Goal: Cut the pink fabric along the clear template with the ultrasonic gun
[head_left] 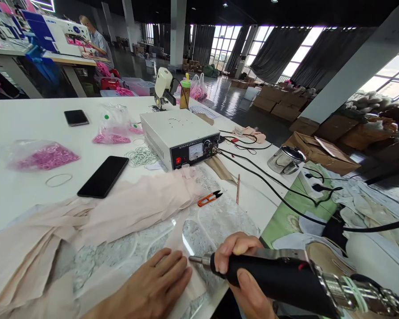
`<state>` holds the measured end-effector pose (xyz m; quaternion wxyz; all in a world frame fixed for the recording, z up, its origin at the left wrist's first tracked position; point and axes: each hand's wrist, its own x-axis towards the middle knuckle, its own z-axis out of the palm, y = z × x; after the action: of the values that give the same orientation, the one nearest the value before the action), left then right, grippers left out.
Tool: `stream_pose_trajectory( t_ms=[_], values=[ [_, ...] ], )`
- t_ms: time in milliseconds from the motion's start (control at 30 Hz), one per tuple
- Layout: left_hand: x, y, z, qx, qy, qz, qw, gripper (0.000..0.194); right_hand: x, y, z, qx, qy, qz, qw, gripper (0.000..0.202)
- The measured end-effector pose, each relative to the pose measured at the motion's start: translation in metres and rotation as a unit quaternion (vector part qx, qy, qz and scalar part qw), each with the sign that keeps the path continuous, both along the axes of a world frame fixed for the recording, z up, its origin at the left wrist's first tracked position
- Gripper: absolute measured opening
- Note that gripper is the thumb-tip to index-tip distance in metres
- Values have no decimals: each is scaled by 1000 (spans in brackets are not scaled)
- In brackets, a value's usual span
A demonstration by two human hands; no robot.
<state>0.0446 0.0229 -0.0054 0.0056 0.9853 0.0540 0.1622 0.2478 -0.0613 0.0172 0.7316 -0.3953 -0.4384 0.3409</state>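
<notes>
The black cylindrical handpiece (272, 279) is clasped in the right hand (241, 248). The pale pink fabric strip (195, 283), near the white table's (46, 115) near edge, should be pressed flat by the left hand (153, 279), fingers together, clear of the metal tip (201, 260).

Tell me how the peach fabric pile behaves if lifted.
The pile is probably floppy, given its soft folds. Its layers may slip apart, since they lie loosely fanned out. Each looks thin, so likely light.
</notes>
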Motion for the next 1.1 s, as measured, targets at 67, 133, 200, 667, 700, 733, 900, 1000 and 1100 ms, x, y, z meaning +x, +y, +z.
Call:
stream_pose_trajectory(
  t_ms=[67,133,200,667,700,733,900,1000,1100],
  values=[
    [1,-1,0,0,-17,5,1000,32,1,1,-1,3,-5,6,1000,15],
    [2,-1,0,-2,-34,7,999,31,3,1,-1,3,-11,12,1000,14],
    [2,-2,1,-4,-39,7,999,31,4,2,-1,0,-17,18,1000,12],
    [2,10,-20,40,-81,3,996,26,6,6,-5,17,-32,-12,999,20],
    [1,11,-21,49,-65,-3,997,27,8,6,-6,14,-37,-10,999,23],
    [1,12,-22,56,-53,-8,997,28,8,7,-8,8,-39,-9,999,25],
    [2,10,-29,41,-107,10,993,26,8,9,-10,12,-17,-9,1000,27],
    [1,8,-29,35,-83,18,996,26,6,12,-9,31,-21,-7,999,21],
    [-1,7,-27,38,-70,25,997,27,5,16,-8,41,-22,7,999,18]
  ],
)
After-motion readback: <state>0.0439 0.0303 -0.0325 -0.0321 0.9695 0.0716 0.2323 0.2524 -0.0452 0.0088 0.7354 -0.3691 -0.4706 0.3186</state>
